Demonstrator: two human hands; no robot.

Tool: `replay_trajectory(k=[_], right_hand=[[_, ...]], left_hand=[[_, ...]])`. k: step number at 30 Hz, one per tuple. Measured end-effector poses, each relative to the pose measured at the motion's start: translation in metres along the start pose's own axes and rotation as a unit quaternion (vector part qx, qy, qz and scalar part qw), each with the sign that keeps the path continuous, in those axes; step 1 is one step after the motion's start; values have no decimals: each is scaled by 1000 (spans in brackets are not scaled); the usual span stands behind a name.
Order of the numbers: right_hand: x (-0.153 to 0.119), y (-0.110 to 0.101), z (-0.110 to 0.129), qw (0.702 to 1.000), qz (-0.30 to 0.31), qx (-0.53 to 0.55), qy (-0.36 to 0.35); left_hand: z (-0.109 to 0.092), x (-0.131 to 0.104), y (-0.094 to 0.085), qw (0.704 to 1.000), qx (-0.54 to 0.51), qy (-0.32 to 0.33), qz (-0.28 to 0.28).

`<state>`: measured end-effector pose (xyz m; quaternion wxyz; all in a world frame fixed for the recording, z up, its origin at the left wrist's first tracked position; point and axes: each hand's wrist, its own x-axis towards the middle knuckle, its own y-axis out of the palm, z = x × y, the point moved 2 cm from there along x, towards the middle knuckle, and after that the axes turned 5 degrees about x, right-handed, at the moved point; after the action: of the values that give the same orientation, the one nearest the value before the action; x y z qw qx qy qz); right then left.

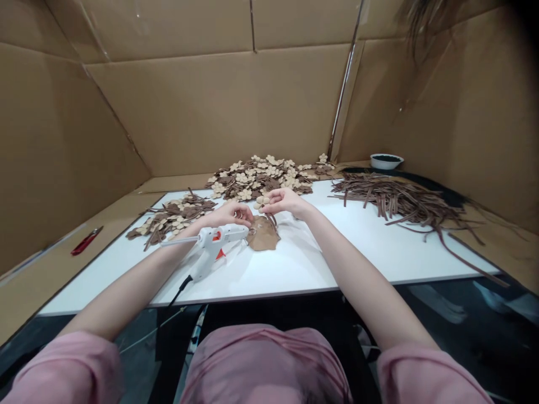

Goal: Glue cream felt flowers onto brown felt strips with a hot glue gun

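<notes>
My right hand point(283, 202) pinches a cream flower point(261, 202) with rounded petals above the white board. Thin brown strips point(273, 221) hang just below it. Close by on the left, my left hand point(236, 214) has its fingers curled in; whatever they hold, if anything, is hidden. Beneath both hands lies a piece of brown material point(263, 238) with uneven edges. A white glue gun point(213, 238) with an orange trigger stands in front of my left hand, its nozzle toward the brown piece.
At the back is a heap of cream and brown flowers point(261, 177). A smaller flower pile point(177, 217) lies left, brown strips point(391, 196) right. A white bowl point(385, 162) and red cutter point(87, 241) lie off the white board point(311, 275). Cardboard walls point(219, 112) enclose it.
</notes>
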<state>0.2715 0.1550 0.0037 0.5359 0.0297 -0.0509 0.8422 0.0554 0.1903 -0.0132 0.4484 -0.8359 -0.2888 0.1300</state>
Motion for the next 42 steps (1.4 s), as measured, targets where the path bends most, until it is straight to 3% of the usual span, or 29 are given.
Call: replay_trajectory(k=[7, 12, 32, 42], right_hand=[[1, -2, -4, 1000, 7, 1, 6], [2, -2, -5, 1000, 15, -5, -1], [0, -3, -2, 1000, 4, -4, -5], [2, -2, -5, 1000, 19, -1, -5]], left_hand=[[0, 1, 0, 999, 3, 34, -13], [-8, 4, 5, 998, -27, 51, 13], [-4, 5, 11, 995, -95, 9, 37], [-11, 2, 11, 997, -61, 8, 41]])
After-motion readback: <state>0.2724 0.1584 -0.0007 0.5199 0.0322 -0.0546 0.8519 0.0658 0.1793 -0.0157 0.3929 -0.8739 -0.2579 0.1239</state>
